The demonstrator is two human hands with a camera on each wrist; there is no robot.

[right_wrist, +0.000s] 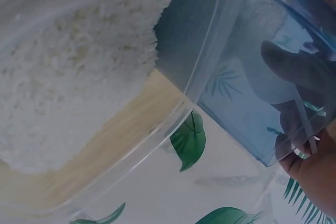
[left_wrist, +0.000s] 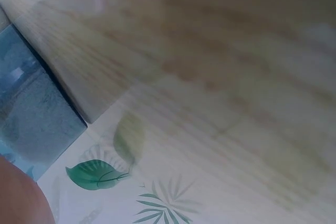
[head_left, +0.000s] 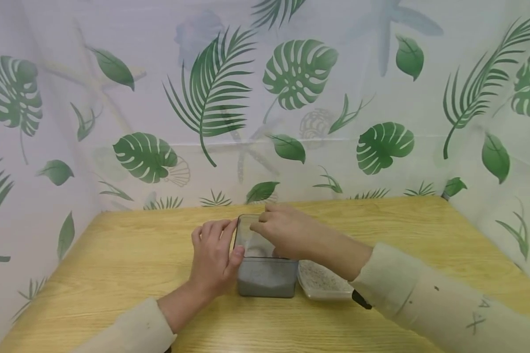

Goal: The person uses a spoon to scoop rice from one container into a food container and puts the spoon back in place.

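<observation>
In the head view a clear blue-grey box (head_left: 266, 278) stands on the table. My left hand (head_left: 213, 255) grips its left side, thumb at the front of the rim and fingers along the side. My right hand (head_left: 289, 230) is over the box's top, fingers bent; whether anything is between them is hidden. To the right, partly under my right forearm, sits a clear container of white rice (head_left: 322, 279). In the right wrist view the rice (right_wrist: 68, 77) is close, with the blue box (right_wrist: 231, 93) beyond. Some pale grains seem to lie in the box, seen dimly.
The wooden table (head_left: 128, 274) reaches back to a leaf-patterned cloth wall (head_left: 229, 171), with similar cloth at both sides. A black piece (head_left: 361, 299) shows under my right wrist, beside the rice container. The left wrist view is mostly blurred wood grain.
</observation>
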